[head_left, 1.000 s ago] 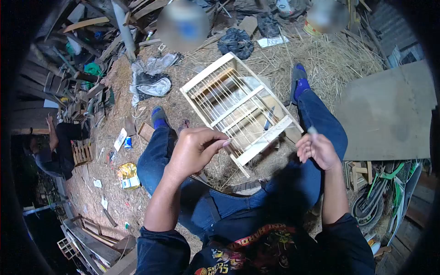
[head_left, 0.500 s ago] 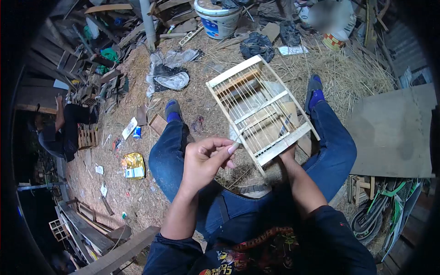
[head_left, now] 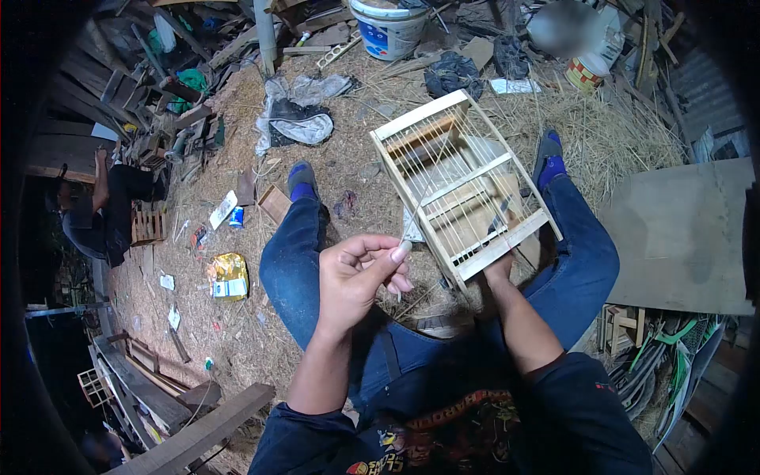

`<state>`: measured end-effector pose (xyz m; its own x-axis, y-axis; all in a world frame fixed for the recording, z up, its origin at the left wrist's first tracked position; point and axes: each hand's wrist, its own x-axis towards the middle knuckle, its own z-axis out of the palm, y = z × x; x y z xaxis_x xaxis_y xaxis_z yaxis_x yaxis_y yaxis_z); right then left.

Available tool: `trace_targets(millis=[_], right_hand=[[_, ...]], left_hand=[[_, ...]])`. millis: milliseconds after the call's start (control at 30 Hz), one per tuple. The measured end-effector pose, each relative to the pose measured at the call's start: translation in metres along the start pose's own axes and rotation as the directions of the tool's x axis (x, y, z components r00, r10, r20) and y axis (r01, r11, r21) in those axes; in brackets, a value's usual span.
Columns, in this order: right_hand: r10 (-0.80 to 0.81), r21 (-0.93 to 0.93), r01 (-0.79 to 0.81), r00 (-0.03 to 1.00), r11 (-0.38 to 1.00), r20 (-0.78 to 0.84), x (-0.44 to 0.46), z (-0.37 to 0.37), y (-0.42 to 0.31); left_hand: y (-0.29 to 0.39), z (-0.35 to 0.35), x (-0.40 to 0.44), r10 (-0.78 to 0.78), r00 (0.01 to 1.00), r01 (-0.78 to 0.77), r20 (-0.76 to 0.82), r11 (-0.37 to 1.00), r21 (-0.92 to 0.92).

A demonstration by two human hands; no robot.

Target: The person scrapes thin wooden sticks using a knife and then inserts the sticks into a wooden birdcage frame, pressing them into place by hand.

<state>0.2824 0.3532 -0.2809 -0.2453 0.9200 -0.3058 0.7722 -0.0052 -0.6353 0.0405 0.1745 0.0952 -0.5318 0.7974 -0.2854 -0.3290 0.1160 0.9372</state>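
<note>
A small wooden cage-like frame (head_left: 467, 180) with thin parallel sticks stands tilted between the person's legs. My left hand (head_left: 366, 277) is left of its near corner, thumb and forefinger pinched on a thin stick whose length is hard to make out. My right hand (head_left: 497, 265) reaches under the frame's near end; its fingers are mostly hidden by the near rail. A dark, narrow tool (head_left: 499, 215) shows inside the frame, behind the sticks.
Straw and shavings cover the ground. A bucket (head_left: 388, 30) and black plastic bags (head_left: 453, 75) lie beyond the frame. A grey board (head_left: 685, 233) is at the right, a yellow packet (head_left: 228, 277) at the left. Another person (head_left: 111, 206) sits far left.
My right hand has gone from the frame's right side to beneath its near end. The frame now sits further right in view and looks raised. My left hand keeps its pinch, near the frame's left edge.
</note>
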Motion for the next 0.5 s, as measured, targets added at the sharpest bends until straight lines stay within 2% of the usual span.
trace_targets(millis=[33, 100, 300, 400, 433, 500], right_hand=[[0.005, -0.087, -0.002, 1.000, 0.996, 0.031, 0.002, 0.005, 0.004], [0.023, -0.024, -0.022, 0.999, 0.999, 0.035, 0.007, 0.012, 0.012], [0.043, -0.149, -0.028, 0.994, 0.988, 0.096, 0.023, 0.028, 0.029], [-0.047, -0.184, 0.045, 0.999, 0.982, -0.011, 0.027, 0.043, 0.046], [0.033, 0.152, -0.031, 0.999, 0.988, -0.006, 0.029, 0.047, 0.050], [0.104, 0.468, -0.104, 0.994, 0.878, 0.025, 0.033, 0.050, 0.060]], left_hand=[[0.000, -0.001, -0.001, 0.010, 1.000, -0.010, -0.007, 1.000, -0.011], [0.000, -0.001, -0.002, 0.025, 1.000, -0.025, -0.017, 1.000, -0.014], [0.002, -0.001, -0.005, 0.039, 0.998, -0.040, -0.040, 0.999, -0.031], [0.000, -0.001, -0.006, 0.040, 0.998, -0.042, -0.049, 0.998, -0.050], [0.000, -0.002, -0.007, 0.048, 0.998, -0.051, -0.050, 0.997, -0.058], [-0.001, -0.001, -0.008, 0.045, 0.998, -0.048, -0.053, 0.997, -0.062]])
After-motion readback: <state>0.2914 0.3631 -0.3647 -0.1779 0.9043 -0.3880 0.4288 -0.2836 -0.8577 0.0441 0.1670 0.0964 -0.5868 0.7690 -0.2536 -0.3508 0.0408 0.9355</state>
